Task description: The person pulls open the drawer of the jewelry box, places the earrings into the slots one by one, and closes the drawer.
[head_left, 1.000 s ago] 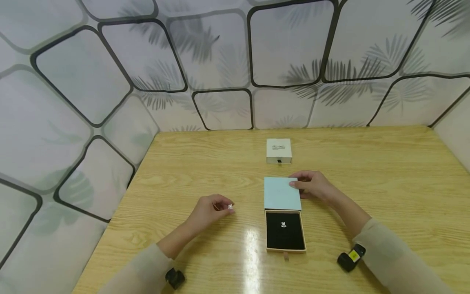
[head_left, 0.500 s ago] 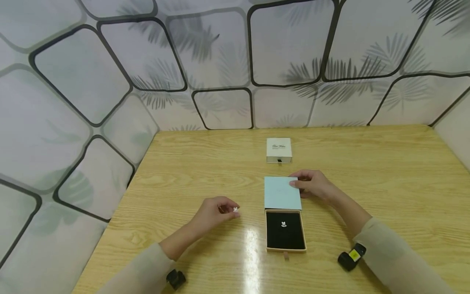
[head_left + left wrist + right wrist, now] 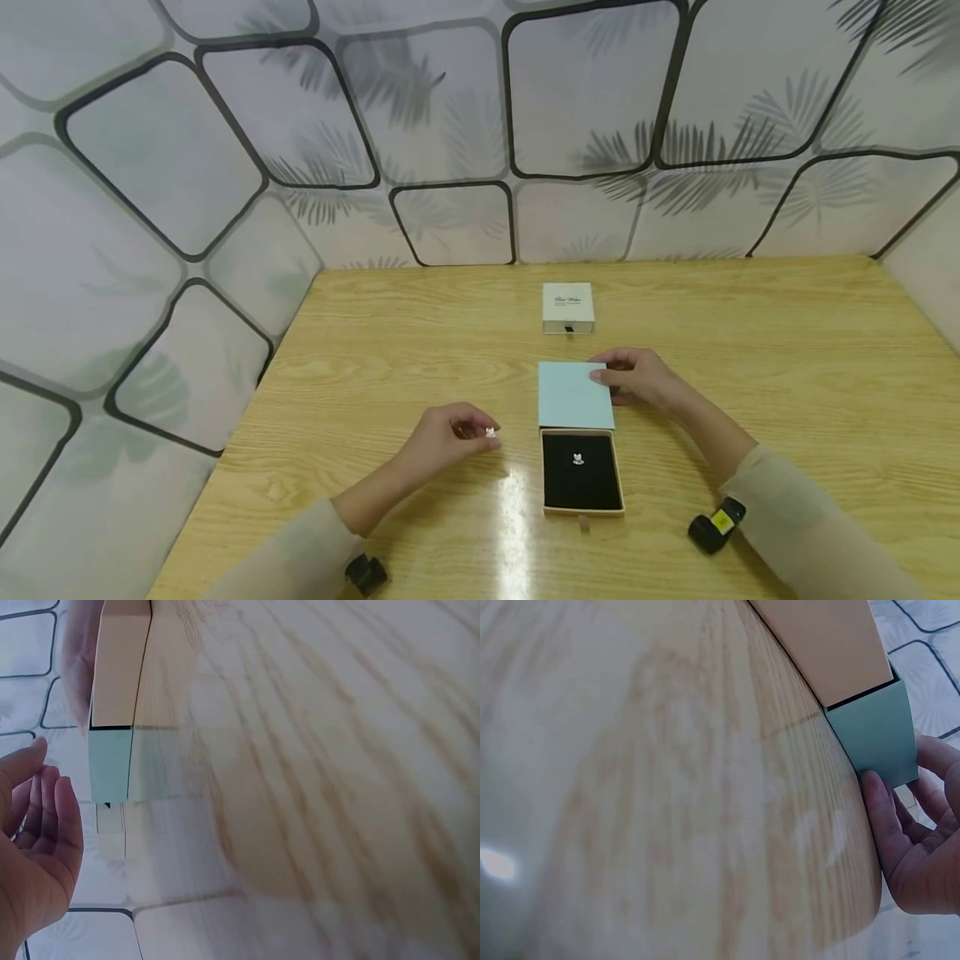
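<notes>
A small silver earring (image 3: pixel 491 432) is pinched between the thumb and fingertips of my left hand (image 3: pixel 442 439), a short way left of the jewelry box. My right hand (image 3: pixel 641 379) grips the far right corner of the light blue box sleeve (image 3: pixel 570 396), fingers at its edge and side. Pulled out toward me from the sleeve is a tan drawer (image 3: pixel 619 479) lined with a black pad (image 3: pixel 581 489). A matching silver piece (image 3: pixel 578 459) sits on that pad. The left wrist view shows the left hand (image 3: pixel 37 847) with curled fingers, but the earring is hidden there.
Behind the blue sleeve stands a small white box (image 3: pixel 567 304) with dark lettering. A ribbon tab (image 3: pixel 584 523) sticks out from the drawer's front. The wooden table (image 3: pixel 390 333) meets patterned walls at the back and left.
My left hand has moved slightly right and a little toward me with the earring, nearer the drawer. The right hand and the box have stayed in place.
</notes>
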`<state>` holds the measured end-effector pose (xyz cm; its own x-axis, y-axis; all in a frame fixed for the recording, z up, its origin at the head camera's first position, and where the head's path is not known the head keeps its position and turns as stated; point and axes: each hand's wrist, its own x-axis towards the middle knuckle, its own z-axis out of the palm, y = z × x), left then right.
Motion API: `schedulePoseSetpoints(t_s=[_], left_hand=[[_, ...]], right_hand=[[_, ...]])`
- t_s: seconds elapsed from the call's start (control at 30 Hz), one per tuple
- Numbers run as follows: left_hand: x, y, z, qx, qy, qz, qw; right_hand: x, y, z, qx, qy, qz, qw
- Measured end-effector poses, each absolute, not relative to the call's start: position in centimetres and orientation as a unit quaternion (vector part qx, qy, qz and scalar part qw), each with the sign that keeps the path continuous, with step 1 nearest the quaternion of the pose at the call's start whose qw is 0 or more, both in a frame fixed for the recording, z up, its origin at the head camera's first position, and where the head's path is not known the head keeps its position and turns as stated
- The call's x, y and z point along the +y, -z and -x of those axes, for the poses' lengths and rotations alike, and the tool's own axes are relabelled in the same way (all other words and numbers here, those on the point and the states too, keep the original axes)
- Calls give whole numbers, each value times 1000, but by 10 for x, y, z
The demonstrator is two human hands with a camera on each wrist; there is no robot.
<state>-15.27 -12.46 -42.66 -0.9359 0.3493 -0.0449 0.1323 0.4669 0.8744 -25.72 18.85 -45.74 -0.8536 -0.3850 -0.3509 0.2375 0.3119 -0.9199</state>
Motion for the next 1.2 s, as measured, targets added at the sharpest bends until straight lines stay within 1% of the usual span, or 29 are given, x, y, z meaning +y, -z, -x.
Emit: schedulePoseSetpoints(t_s=[0.37, 0.77, 1.0, 1.2], left_hand=[[-112, 422, 146, 836, -506, -158, 140], [-99, 422, 143, 826, -509, -203, 133], [-86, 426, 138, 821, -519, -205, 122], [-75, 427, 137, 813, -528, -209, 130]], right_hand=[[189, 458, 257, 766, 582, 57, 268], [189, 458, 257, 765, 584, 52, 267], [189, 459, 258, 767, 583, 57, 263], [189, 459, 258, 776, 572, 56, 259]])
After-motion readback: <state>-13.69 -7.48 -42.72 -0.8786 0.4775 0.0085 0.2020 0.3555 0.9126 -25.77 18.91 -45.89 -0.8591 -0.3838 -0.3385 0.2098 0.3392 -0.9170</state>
